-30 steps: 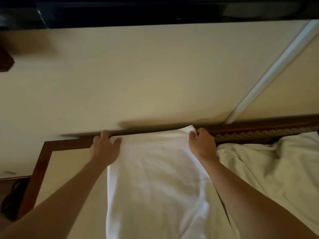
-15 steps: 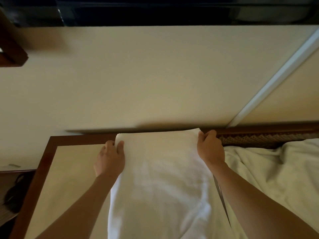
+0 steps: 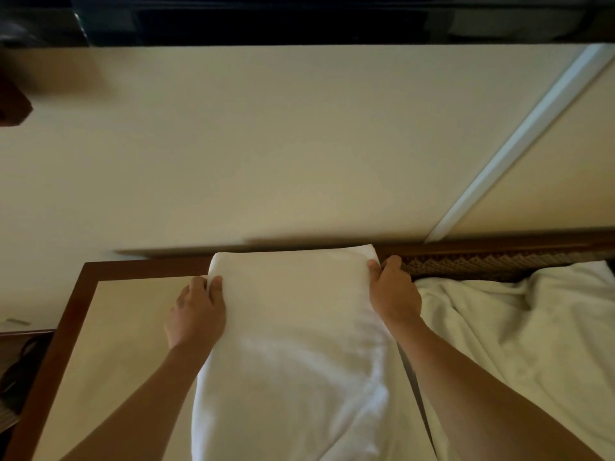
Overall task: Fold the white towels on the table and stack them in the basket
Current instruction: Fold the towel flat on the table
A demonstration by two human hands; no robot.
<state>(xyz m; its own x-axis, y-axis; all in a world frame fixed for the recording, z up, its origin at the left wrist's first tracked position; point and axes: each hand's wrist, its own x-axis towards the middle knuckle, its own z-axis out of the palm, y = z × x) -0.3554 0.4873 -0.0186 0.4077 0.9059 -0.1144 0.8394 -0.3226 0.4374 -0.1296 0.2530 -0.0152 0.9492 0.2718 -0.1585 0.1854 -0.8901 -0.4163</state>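
Folding step: my left hand [image 3: 196,314] and right hand [image 3: 394,291] are pinching the towel [image 3: 293,344] far corners on the surface [image 3: 109,327] (basket unseen). Next probably needs aligned edges.

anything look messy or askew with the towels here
Two things. The towel gripped at its far corners by the left hand and right hand is rumpled and bunched towards its near end. To its right, another white cloth lies crumpled and unfolded. No spill or damage shows.
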